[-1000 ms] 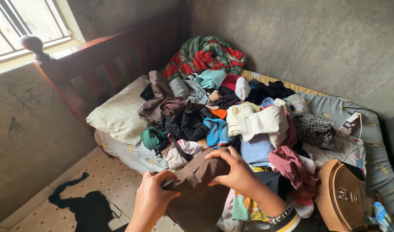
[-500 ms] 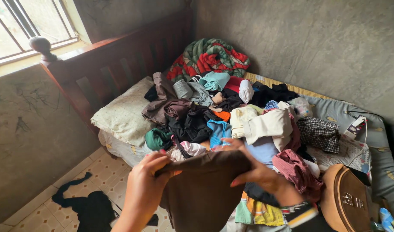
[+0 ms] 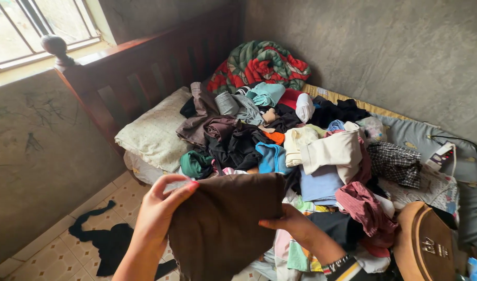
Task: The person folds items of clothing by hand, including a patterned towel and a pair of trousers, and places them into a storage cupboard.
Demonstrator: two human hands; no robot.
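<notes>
I hold a brown garment spread out in front of me over the near edge of the bed. My left hand pinches its upper left corner. My right hand grips its right edge lower down, partly behind the cloth. Just beyond the garment lies a big heap of mixed clothes on the bed.
A pale pillow lies by the wooden headboard. A red and green blanket is bunched at the wall. A tan bag sits at the right. A black garment lies on the tiled floor.
The brown garment has gone from bunched between my hands to spread flat. My left hand has risen to its top corner and my right hand has dropped along its right edge.
</notes>
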